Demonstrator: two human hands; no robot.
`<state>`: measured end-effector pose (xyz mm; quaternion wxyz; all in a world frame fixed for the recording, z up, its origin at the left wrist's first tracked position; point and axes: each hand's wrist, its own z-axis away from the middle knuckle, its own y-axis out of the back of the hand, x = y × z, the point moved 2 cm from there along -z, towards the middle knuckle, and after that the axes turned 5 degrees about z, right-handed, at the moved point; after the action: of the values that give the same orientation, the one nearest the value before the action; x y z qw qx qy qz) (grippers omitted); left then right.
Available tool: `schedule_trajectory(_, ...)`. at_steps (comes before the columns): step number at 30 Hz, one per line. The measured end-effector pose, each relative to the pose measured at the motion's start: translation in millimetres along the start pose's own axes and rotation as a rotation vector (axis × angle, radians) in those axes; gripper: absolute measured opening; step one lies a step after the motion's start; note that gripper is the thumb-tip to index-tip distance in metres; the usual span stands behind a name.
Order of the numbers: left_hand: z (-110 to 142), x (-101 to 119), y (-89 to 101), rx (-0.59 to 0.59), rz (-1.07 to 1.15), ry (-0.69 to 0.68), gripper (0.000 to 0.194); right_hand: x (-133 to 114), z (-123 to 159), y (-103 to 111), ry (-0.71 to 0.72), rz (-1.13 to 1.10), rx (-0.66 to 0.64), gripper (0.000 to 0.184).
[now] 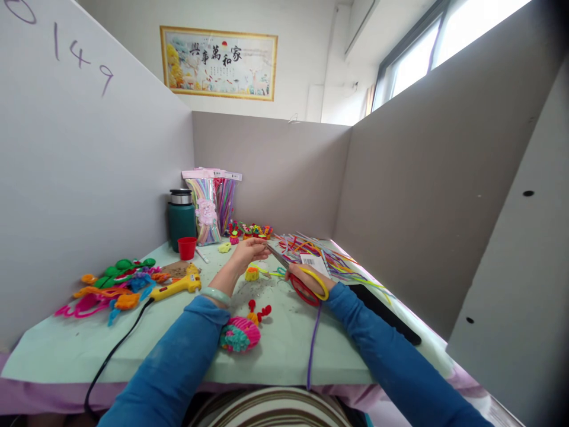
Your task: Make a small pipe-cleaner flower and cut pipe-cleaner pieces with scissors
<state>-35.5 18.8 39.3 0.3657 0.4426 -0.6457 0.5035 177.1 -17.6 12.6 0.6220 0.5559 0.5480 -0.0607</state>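
My right hand [307,277] is closed round scissors [320,283] with one red and one yellow handle loop. Their blades point up and left, the tips reaching the fingers of my left hand [249,251]. That hand is pinched; what is between its fingertips is too small to make out. A purple pipe cleaner [313,344] hangs below my right hand toward the table edge; its upper end is hidden. Under my left hand lies a small yellow-orange pipe-cleaner piece [252,273]. Beside my left forearm rests a pink and teal pipe-cleaner figure [240,334] with red-tipped feelers.
Loose pipe cleaners [342,261] and a black flat object [386,314] lie at right. On the left are a yellow glue gun [178,287] with its cord, coloured pipe-cleaner pieces [118,279], a red cup [187,248] and a green flask [181,222]. Partitions enclose the table.
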Motion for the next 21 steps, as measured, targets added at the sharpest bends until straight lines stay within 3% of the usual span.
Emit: schedule_trajectory(21,2.1,0.5,-5.4,0.014,-0.043,0.019,0.018,-2.8,-4.1,-2.6,0.008,0.062,0.034,0.056)
